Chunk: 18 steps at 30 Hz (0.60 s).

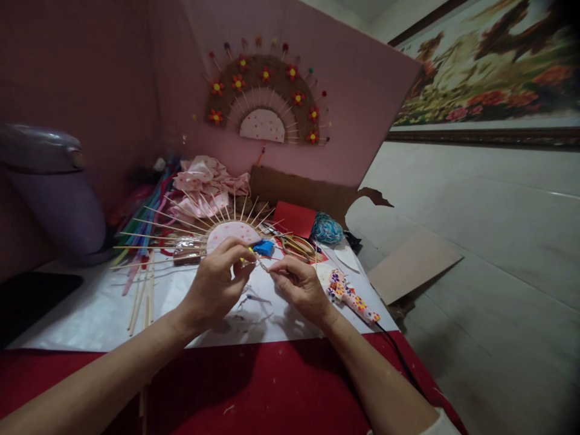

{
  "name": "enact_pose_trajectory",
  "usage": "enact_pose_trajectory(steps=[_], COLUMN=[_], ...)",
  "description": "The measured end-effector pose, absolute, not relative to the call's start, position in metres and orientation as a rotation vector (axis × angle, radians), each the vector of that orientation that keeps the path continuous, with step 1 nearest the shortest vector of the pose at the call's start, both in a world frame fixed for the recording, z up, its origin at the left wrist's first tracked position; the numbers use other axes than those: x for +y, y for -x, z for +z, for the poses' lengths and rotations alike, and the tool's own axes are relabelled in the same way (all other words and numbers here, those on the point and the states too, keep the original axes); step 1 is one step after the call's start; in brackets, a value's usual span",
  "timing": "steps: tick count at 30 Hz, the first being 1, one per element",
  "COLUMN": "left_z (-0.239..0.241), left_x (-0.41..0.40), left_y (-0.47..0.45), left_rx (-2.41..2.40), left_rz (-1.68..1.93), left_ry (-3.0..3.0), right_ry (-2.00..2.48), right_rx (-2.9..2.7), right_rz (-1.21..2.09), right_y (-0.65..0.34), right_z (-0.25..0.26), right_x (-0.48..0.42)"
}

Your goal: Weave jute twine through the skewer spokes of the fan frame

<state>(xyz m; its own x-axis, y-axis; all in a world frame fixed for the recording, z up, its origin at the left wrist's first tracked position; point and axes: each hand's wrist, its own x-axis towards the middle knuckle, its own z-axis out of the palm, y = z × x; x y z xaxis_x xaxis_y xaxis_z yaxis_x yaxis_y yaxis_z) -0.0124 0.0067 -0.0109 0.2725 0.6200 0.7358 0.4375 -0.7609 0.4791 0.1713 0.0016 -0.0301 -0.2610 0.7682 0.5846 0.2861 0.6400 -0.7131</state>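
Thin strand, 1: above the desk, between left hand and right hand, fingers of both clamped on it. Step, apparently: fine handwork on the strand; next move calls for steady pinching.

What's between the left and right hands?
A thin pale strand, stretching from the left hand to the right hand; the head view shows it.

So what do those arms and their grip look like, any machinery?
None: the left grip and right grip are bare human hands, with no gloves or wristbands visible. The visible left forearm is uncovered; a whitish sleeve edges the right forearm at the picture's bottom.
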Motion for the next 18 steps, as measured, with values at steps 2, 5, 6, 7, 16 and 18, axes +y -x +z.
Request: enact_pose_trajectory(steps=[2, 5, 6, 7, 16, 18], left_z=[-0.0096, -0.0119, -0.0128, -0.0133, -0.0114, -0.0124], left_x=[0.0071, 0.0081, 0.0082, 0.0081, 0.0062, 0.0063], left_y=[0.0112, 0.0081, 0.0071, 0.0063, 0.0065, 0.0047], left_rx=[0.872, 0.869, 0.906, 0.943, 0.926, 0.964], left_rz=[1.544, 1.382, 1.298, 1.211, 0.810, 0.837], left_ry=[-2.308, -2.160, -2.069, -1.963, -1.424, -1.421], right_ry=[0.832, 0.833, 0.839, 0.847, 0.878, 0.879], right_rx=[-1.845, -1.872, -1.878, -1.883, -1.932, -1.932], right_rz=[0.591, 0.581, 0.572, 0.562, 0.477, 0.488], right_y=[-0.1710, -0.1716, -0.1720, -0.1724, -0.1729, -0.1729], right_z=[-0.0298, -0.0304, -0.0307, -0.0308, -0.0268, -0.0266], right_x=[0.0008, 0.0009, 0.0012, 0.0015, 0.0017, 0.0011])
